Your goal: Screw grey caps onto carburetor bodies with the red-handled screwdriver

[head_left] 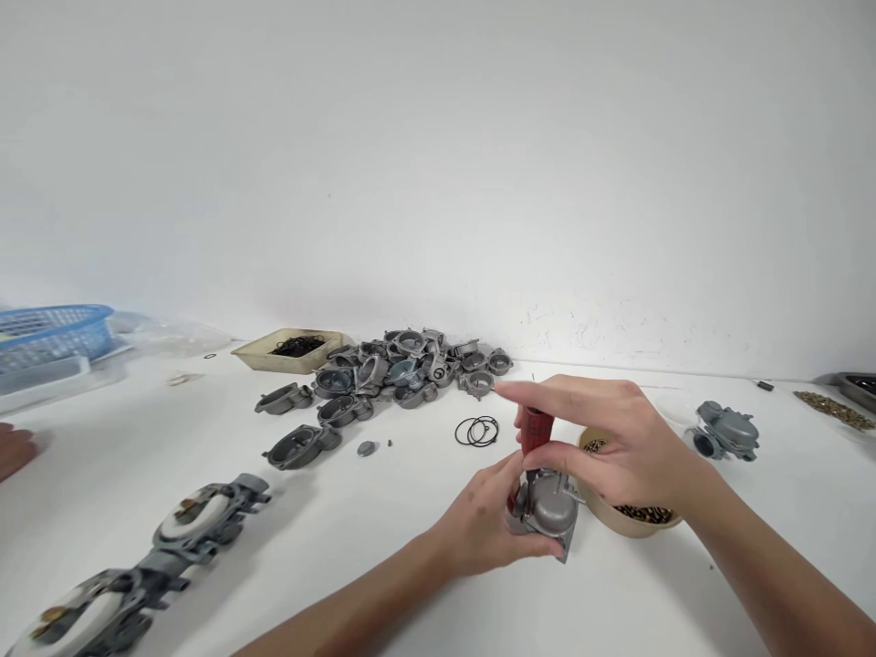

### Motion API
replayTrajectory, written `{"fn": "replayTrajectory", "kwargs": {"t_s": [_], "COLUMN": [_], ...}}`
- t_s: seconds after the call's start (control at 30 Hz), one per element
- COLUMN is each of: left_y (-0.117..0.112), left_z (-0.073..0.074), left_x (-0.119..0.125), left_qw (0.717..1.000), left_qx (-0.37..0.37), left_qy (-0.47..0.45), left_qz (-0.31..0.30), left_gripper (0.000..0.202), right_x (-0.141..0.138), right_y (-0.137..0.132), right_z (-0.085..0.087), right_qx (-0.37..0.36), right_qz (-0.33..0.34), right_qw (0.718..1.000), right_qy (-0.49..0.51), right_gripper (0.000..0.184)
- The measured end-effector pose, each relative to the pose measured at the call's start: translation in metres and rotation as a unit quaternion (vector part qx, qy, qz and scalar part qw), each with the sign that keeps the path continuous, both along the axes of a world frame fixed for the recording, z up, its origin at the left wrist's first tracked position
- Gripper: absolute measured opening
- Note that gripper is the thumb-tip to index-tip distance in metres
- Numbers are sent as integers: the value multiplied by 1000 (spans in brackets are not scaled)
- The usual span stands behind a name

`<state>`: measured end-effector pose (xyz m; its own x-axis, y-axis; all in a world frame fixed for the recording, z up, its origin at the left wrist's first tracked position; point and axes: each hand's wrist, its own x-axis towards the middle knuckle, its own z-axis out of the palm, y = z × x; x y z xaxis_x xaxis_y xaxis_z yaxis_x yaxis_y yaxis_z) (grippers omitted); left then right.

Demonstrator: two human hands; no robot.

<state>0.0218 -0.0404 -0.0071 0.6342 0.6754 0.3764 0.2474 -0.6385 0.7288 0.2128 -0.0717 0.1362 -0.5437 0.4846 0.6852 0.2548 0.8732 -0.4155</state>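
Observation:
My left hand (pixel 483 520) is closed around a grey metal carburetor (pixel 556 506) and steadies it with the rounded bowl side up. With my right hand (pixel 616 447) I grip a red-handled screwdriver (pixel 537 431), held upright. Its dark shaft points down at the carburetor near my left fingers; the tip's exact contact is hard to make out. Just behind and right of the carburetor, partly covered by my right hand, stands a round beige bowl (pixel 640 527) of small brass-coloured and dark screws. Two or so black rubber rings (pixel 477 432) lie beyond my left hand.
A pile of grey float bowls (pixel 411 370) lies at the back, beside a cream tray (pixel 287 351) of black rings. Carburetor bodies (pixel 192 529) with white floats line the left front. Another carburetor (pixel 729 431) sits right. A blue basket (pixel 58 333) and another person's hand (pixel 15 452) are far left.

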Motion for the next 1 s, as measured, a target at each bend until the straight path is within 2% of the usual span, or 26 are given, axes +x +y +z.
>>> {"fn": "replayTrajectory", "kwargs": {"t_s": [0.07,0.2,0.27,0.4,0.47,0.53,0.67,0.77,0.9,1.0], "left_y": [1,1,1,-1,-2,-2,-1,0,1,3], "left_z": [2,5,4,1,-1,-3,-4,-2,-2,-2], "left_x": [0,1,1,1,1,1,2,2,1,0], "left_qw": [1000,998,999,1000,1000,1000,1000,1000,1000,1000], "left_qx": [-3,-5,-16,-11,-6,-1,5,-7,-16,-16], "left_qy": [-5,-21,-8,-3,-15,-22,-17,-6,2,9], "left_qz": [-24,-62,-46,-3,4,11,2,-19,-1,-16], "left_gripper": [74,66,68,78,80,80,79,76,83,84], "right_x": [-3,-6,-3,6,9,9,3,0,5,13], "right_y": [-3,-9,-10,-5,-1,2,1,-3,-4,-2], "right_z": [-1,2,4,7,6,4,2,2,6,9], "right_qx": [10,28,-3,-127,-155,-128,-23,-11,-76,-154], "right_qz": [-1,-19,-6,81,87,63,19,6,61,123], "right_qw": [1000,999,1000,989,984,989,999,1000,995,980], "right_qy": [4,-2,0,15,27,40,26,-4,-2,5], "right_gripper": [47,28,30,47,46,42,34,32,38,42]}}
